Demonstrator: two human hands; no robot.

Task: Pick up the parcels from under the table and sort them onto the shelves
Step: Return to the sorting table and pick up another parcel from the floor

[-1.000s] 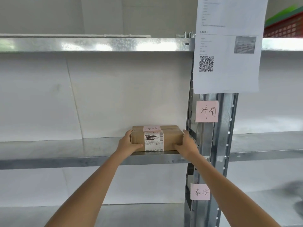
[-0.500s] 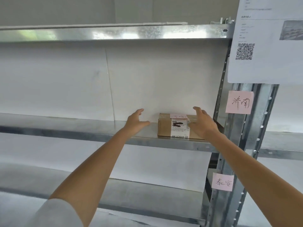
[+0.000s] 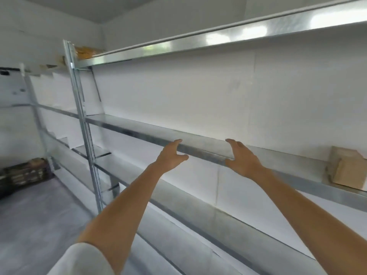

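a plain brown parcel [image 3: 347,168] is being shown at the far right on grey, shiny metal shelves [image 3: 198,140], white panels [image 3: 178,100] behind. a dark crate [image 3: 23,175] is being seen far left, a white sleeve [image 3: 79,261] near.

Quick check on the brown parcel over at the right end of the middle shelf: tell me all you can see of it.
The parcel is a small brown cardboard box, plain on the faces that show; no label is visible from this angle. It sits flat on the galvanised metal middle shelf, near the white backing panel, partly cut off by the picture's right edge. It looks closed and undamaged, though blurred. Nothing but the shelf touches it: both hands are open and well to its left.
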